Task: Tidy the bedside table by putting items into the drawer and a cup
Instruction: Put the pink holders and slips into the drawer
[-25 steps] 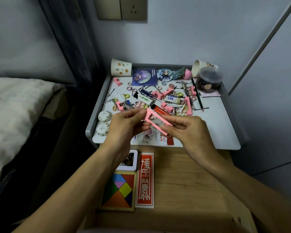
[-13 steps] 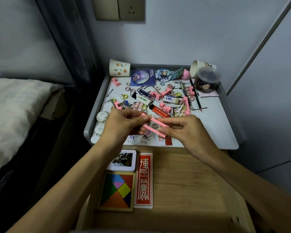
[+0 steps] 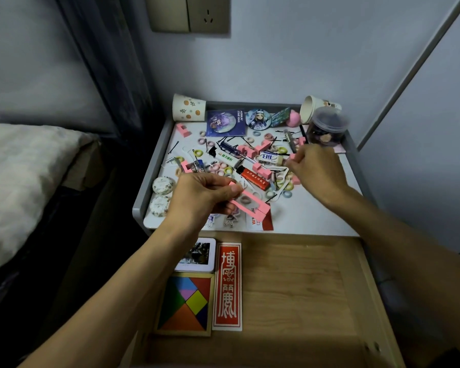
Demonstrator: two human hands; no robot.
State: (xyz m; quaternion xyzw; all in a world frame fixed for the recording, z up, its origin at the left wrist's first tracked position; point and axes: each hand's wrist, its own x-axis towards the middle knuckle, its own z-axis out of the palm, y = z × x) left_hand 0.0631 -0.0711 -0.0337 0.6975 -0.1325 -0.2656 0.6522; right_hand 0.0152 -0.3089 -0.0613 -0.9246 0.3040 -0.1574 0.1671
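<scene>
My left hand (image 3: 205,193) pinches joined pink strips (image 3: 250,201) over the worktop's (image 3: 316,219) front edge, long axis slanting toward the drawer (image 3: 297,288); my right hand (image 3: 316,171) (nearer the back-right corner) closes on another pink piece (image 3: 293,156).

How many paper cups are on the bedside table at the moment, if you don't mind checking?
2. One spotted paper cup stands upside down at the back left corner; the other paper cup lies on its side at the back right, behind the plastic jar. None seems hidden.

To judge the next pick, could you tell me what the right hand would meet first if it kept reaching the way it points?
Probably the pink block just beyond the right hand, ahead of the dark-lidded jar; depth is unclear.
</scene>
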